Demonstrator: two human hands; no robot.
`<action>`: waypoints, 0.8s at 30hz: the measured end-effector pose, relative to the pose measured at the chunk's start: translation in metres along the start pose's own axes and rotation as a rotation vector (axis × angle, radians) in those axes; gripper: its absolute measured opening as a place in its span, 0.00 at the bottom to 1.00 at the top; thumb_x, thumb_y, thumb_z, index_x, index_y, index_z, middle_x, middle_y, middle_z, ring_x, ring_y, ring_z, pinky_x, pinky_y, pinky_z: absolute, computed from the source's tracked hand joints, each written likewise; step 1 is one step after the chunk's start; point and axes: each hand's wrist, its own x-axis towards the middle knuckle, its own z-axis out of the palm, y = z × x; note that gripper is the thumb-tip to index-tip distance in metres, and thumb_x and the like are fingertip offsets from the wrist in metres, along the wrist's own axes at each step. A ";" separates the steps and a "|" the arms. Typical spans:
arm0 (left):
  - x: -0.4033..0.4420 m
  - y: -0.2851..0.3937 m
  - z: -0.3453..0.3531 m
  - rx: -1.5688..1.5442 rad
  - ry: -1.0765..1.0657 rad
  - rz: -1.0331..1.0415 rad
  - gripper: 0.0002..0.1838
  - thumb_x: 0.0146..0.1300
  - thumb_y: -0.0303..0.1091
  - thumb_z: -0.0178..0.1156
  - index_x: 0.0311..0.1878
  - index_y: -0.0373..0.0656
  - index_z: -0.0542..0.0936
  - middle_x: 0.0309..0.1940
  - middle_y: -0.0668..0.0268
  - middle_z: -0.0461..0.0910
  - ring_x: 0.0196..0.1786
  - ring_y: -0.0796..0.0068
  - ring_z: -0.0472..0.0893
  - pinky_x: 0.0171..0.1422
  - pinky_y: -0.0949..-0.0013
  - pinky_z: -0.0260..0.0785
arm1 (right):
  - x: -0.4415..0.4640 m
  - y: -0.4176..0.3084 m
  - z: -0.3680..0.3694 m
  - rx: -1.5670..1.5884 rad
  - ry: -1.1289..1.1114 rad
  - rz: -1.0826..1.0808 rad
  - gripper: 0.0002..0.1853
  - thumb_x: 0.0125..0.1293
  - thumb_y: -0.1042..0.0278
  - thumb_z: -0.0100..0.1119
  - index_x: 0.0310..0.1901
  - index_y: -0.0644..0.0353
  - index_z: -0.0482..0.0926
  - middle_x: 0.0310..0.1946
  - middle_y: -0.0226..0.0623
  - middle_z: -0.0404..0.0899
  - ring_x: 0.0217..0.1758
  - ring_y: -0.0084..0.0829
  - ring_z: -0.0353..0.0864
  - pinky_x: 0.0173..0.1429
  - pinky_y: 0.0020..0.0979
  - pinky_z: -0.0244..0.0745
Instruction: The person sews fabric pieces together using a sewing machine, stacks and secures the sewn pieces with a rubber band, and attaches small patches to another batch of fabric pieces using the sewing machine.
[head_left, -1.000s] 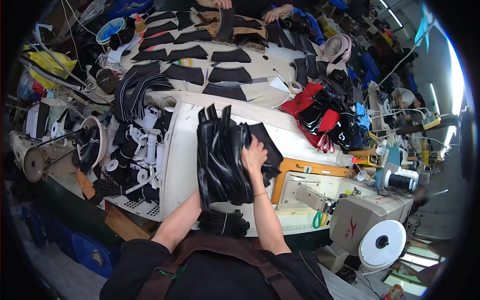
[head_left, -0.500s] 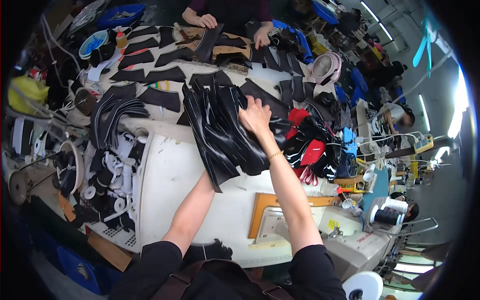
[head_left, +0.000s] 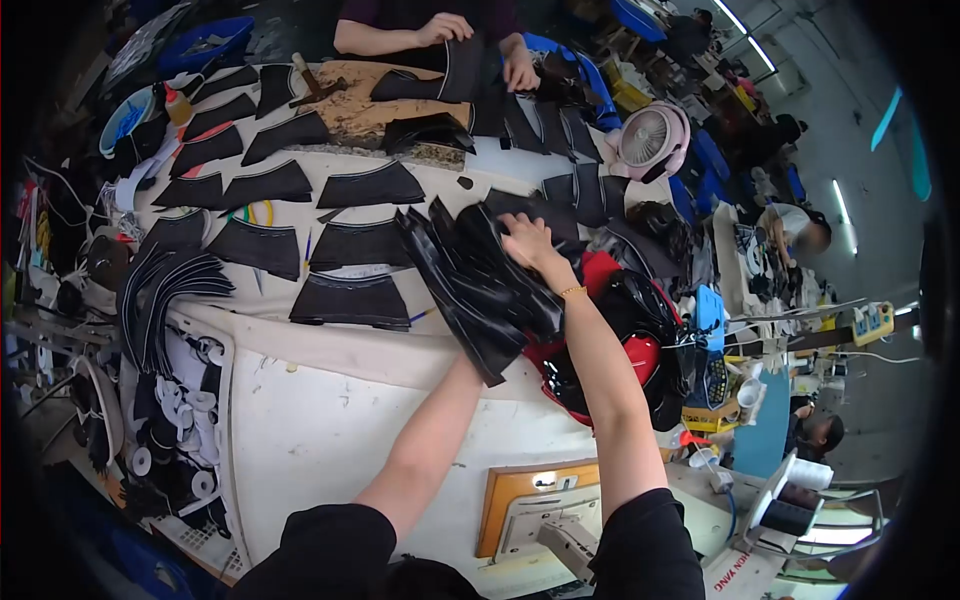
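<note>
A bundle of glossy black leather pieces (head_left: 480, 280) hangs over the table's near edge, in front of my chest. My right hand (head_left: 530, 242) lies across its upper right side, fingers curled onto the pieces. My left forearm reaches up beneath the bundle, which covers the left hand and its fingers while resting on it. To the left, several flat curved black pieces (head_left: 350, 300) lie in rows on the pale cloth. Just right of my right wrist sits a pile of red and black pieces (head_left: 640, 330).
Across the table, a co-worker's hands (head_left: 450, 30) handle a black piece above a worn board (head_left: 345, 105) with a hammer (head_left: 315, 85). A pink fan (head_left: 650, 140) stands at right. A stack of curved strips (head_left: 170, 295) lies at left. A sewing machine (head_left: 565, 535) is near my right arm.
My hands and the bundle have shifted right in view, exposing flat black pieces on the cloth. The view itself has turned slightly. The co-worker's black piece has moved, uncovering more of the board.
</note>
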 end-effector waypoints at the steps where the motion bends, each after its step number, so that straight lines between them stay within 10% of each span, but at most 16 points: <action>1: -0.001 -0.006 -0.010 0.007 -0.027 0.016 0.29 0.74 0.50 0.36 0.73 0.48 0.51 0.67 0.58 0.63 0.67 0.62 0.67 0.71 0.56 0.60 | 0.002 0.010 0.011 0.011 -0.040 -0.014 0.30 0.59 0.41 0.47 0.56 0.53 0.74 0.54 0.44 0.72 0.54 0.53 0.67 0.58 0.45 0.61; 6: -0.033 -0.006 -0.070 -0.061 0.288 -0.134 0.29 0.73 0.44 0.39 0.73 0.47 0.49 0.66 0.55 0.64 0.65 0.63 0.68 0.69 0.58 0.63 | -0.012 0.027 0.029 0.050 -0.055 -0.103 0.27 0.58 0.45 0.50 0.56 0.51 0.75 0.56 0.39 0.71 0.57 0.50 0.66 0.60 0.45 0.60; 8: -0.040 0.026 -0.051 0.571 0.785 -0.182 0.32 0.72 0.45 0.42 0.74 0.46 0.47 0.65 0.56 0.66 0.64 0.61 0.69 0.66 0.61 0.63 | -0.020 0.027 0.023 0.021 -0.040 -0.120 0.27 0.58 0.46 0.51 0.56 0.50 0.75 0.56 0.39 0.71 0.57 0.49 0.66 0.60 0.45 0.59; 11: -0.051 0.057 -0.030 1.464 0.890 0.134 0.37 0.68 0.47 0.48 0.73 0.39 0.47 0.61 0.51 0.68 0.61 0.59 0.70 0.64 0.63 0.62 | -0.028 0.025 0.010 -0.084 0.007 -0.169 0.25 0.58 0.49 0.53 0.56 0.50 0.75 0.56 0.38 0.71 0.56 0.47 0.66 0.61 0.45 0.59; 24: -0.067 0.022 0.011 1.109 1.112 -0.166 0.35 0.67 0.45 0.50 0.65 0.25 0.53 0.61 0.39 0.63 0.61 0.52 0.69 0.67 0.65 0.59 | -0.001 0.022 0.014 -0.066 0.062 -0.053 0.26 0.55 0.49 0.58 0.55 0.51 0.75 0.55 0.35 0.73 0.59 0.46 0.65 0.65 0.54 0.54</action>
